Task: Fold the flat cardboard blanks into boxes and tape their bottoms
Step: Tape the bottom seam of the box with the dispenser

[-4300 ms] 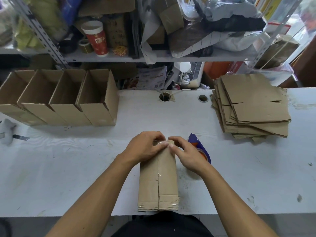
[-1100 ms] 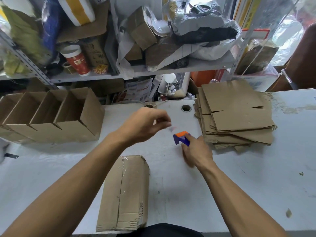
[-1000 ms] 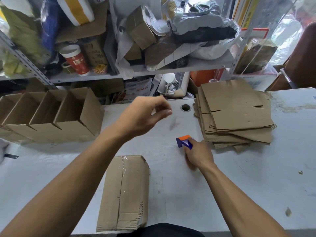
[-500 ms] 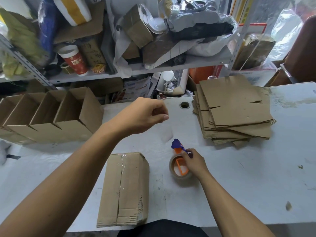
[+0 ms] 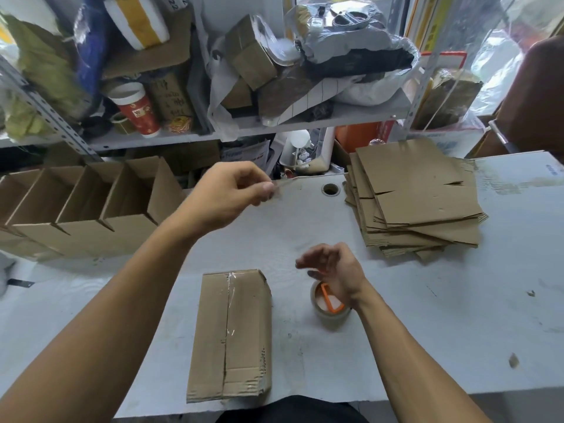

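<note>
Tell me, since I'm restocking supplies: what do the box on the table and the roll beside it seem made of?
Box: brown corrugated cardboard, matte; fluted edges show at its near end, and a glossy clear strip runs along the seam. Tape roll: likely clear plastic packing tape, shiny and pale, on what looks like an orange plastic holder.

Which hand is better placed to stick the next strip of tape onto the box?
Left hand: it pinches a clear tape strip above the brown cardboard box. The right hand hangs empty over the tape roll.

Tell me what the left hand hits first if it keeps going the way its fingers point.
The left hand, pinching clear tape, points right across the table. Probably the stack of blanks comes first, though the hand looks raised and depth is unclear.
</note>
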